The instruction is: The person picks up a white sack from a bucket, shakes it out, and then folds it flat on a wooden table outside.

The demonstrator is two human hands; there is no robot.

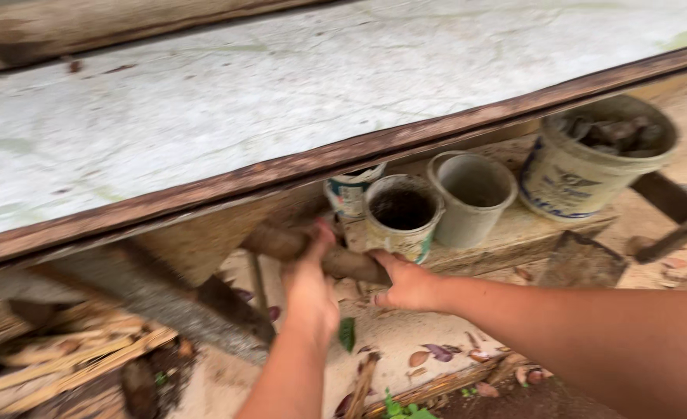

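Observation:
A brown wooden stick (281, 243) lies slanted under the edge of a pale workbench top (281, 85). My left hand (310, 289) wraps around the stick near its middle. My right hand (408, 283) grips the stick's lower right end. Both hands are just in front of a small dirty pot (402, 214) with dark contents.
A grey empty cup (473, 194) and a large white bucket (592, 159) holding dark lumps stand on a low ledge to the right. A dark wooden rail (405, 140) runs along the bench edge. Split sticks (64, 361) and fallen leaves lie on the sandy ground.

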